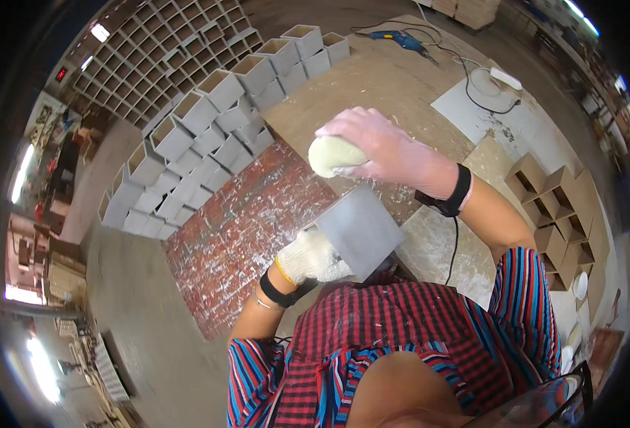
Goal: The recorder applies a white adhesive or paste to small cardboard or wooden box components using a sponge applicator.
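Note:
A grey-coated square box is held up in front of my body, one flat face turned up toward me. My left hand, in a white knitted glove with a yellow cuff edge, grips it from the left side; the fingertips are partly hidden behind the box. Above and just beyond the box, my right hand wears a thin pinkish glove. Its fingers are wrapped round a pale, rounded sponge, which is apart from the box. Below lies a reddish board spattered with white.
Grey boxes stand stacked at the left, with a large grid of them behind. Unpainted brown boxes stand at the right. A blue power tool, its cord and a white power strip lie at the far side.

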`<action>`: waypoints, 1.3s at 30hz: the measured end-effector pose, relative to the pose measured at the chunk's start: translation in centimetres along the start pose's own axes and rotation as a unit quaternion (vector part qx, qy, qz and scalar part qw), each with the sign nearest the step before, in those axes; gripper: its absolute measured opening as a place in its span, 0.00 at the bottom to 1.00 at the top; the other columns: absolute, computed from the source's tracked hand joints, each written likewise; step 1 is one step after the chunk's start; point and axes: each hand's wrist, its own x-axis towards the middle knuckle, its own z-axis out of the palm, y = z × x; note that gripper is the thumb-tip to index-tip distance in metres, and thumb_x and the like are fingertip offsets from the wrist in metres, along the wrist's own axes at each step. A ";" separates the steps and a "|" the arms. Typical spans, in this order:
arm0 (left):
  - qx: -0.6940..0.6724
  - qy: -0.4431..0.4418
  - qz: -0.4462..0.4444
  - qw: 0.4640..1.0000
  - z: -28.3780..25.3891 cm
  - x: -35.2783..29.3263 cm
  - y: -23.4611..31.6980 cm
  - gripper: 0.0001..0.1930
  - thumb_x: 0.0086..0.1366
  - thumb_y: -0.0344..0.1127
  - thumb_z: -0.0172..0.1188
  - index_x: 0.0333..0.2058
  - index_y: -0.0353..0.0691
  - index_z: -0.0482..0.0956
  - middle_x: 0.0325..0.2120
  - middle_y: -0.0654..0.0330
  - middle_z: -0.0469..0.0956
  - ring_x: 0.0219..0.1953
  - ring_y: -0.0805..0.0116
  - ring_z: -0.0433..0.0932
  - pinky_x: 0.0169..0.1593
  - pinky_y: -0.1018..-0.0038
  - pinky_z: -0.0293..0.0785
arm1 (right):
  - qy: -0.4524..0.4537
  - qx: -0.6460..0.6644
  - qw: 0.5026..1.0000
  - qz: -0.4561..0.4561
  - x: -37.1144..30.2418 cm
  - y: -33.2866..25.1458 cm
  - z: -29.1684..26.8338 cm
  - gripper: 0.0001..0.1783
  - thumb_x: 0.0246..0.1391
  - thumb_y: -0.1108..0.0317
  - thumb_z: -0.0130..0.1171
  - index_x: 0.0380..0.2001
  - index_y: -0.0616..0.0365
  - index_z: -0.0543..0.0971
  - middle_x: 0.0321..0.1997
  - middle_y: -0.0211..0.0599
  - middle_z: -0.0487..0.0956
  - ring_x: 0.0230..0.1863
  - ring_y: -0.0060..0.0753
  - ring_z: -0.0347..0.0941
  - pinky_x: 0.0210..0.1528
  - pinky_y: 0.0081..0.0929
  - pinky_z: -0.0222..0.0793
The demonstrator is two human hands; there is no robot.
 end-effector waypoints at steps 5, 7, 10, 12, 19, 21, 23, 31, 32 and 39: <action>0.016 -0.031 0.019 0.999 -4.6 0.3 -3.7 0.27 0.54 0.46 0.64 0.51 0.41 0.73 0.50 0.53 0.74 0.54 0.50 0.71 0.58 0.60 0.65 | 0.020 0.015 0.999 0.044 0.8 1.8 0.2 0.32 0.40 0.58 0.69 0.51 0.52 0.71 0.48 0.37 0.73 0.51 0.41 0.68 0.53 0.36 0.60; -0.053 0.001 0.009 0.999 -6.0 0.7 -4.7 0.21 0.56 0.43 0.59 0.48 0.42 0.76 0.48 0.51 0.75 0.50 0.48 0.72 0.54 0.62 0.68 | -0.059 0.040 0.997 0.010 1.7 2.3 1.1 0.32 0.40 0.56 0.68 0.50 0.51 0.72 0.48 0.38 0.73 0.51 0.41 0.68 0.52 0.37 0.61; 0.046 -0.037 0.041 0.997 -7.8 1.1 -6.3 0.23 0.54 0.43 0.59 0.48 0.40 0.76 0.48 0.51 0.75 0.50 0.48 0.72 0.54 0.61 0.68 | -0.044 -0.045 0.991 0.118 3.9 4.1 2.3 0.31 0.40 0.59 0.68 0.50 0.51 0.72 0.48 0.40 0.73 0.51 0.41 0.68 0.52 0.37 0.61; 0.108 -0.026 0.040 0.993 -8.9 0.5 -7.2 0.24 0.52 0.42 0.59 0.49 0.41 0.76 0.48 0.52 0.75 0.51 0.50 0.72 0.55 0.60 0.67 | 0.034 -0.036 0.989 0.140 4.9 5.2 2.5 0.30 0.40 0.62 0.67 0.50 0.52 0.72 0.47 0.40 0.73 0.51 0.42 0.68 0.53 0.37 0.62; 0.215 0.049 0.016 0.975 -11.0 -1.8 -11.3 0.23 0.52 0.44 0.57 0.47 0.44 0.78 0.44 0.53 0.77 0.46 0.48 0.75 0.51 0.57 0.70 | 0.127 0.143 0.924 0.332 3.4 6.0 4.5 0.29 0.43 0.70 0.62 0.51 0.59 0.69 0.48 0.43 0.73 0.52 0.40 0.70 0.55 0.32 0.63; 0.185 0.068 -0.025 0.980 -11.6 -2.6 -12.2 0.23 0.53 0.41 0.56 0.48 0.42 0.77 0.46 0.52 0.76 0.48 0.49 0.74 0.54 0.58 0.68 | 0.143 0.151 0.913 0.352 2.6 5.4 5.8 0.28 0.44 0.69 0.60 0.51 0.61 0.69 0.48 0.44 0.73 0.51 0.37 0.70 0.55 0.31 0.63; 0.093 -0.012 -0.130 0.987 -11.8 -3.3 -13.7 0.22 0.56 0.39 0.56 0.49 0.38 0.75 0.48 0.53 0.75 0.51 0.50 0.72 0.57 0.59 0.65 | 0.167 0.186 0.894 0.373 1.9 4.8 7.2 0.28 0.45 0.69 0.58 0.52 0.61 0.68 0.46 0.45 0.73 0.50 0.37 0.70 0.54 0.30 0.64; -0.686 0.263 -0.257 0.627 -7.9 -5.4 -21.5 0.24 0.69 0.50 0.47 0.55 0.38 0.68 0.51 0.54 0.72 0.53 0.60 0.71 0.56 0.62 0.69 | 0.234 0.272 0.781 0.511 -3.0 0.6 11.1 0.27 0.49 0.72 0.56 0.54 0.62 0.66 0.47 0.40 0.74 0.50 0.29 0.69 0.54 0.28 0.64; -0.782 0.275 -0.238 0.507 -7.6 -5.3 -21.8 0.24 0.70 0.48 0.47 0.57 0.37 0.65 0.54 0.52 0.69 0.56 0.59 0.69 0.58 0.61 0.68 | 0.232 0.269 0.760 0.544 -3.5 0.1 11.1 0.26 0.50 0.72 0.56 0.54 0.62 0.67 0.46 0.39 0.74 0.50 0.28 0.69 0.53 0.27 0.64; -0.729 0.276 -0.261 0.569 -7.1 -0.3 -20.0 0.24 0.71 0.50 0.44 0.58 0.40 0.64 0.54 0.54 0.70 0.55 0.56 0.71 0.58 0.57 0.69 | 0.249 0.253 0.733 0.580 -10.1 -3.1 9.0 0.25 0.51 0.76 0.56 0.54 0.61 0.67 0.47 0.39 0.74 0.51 0.30 0.69 0.55 0.28 0.62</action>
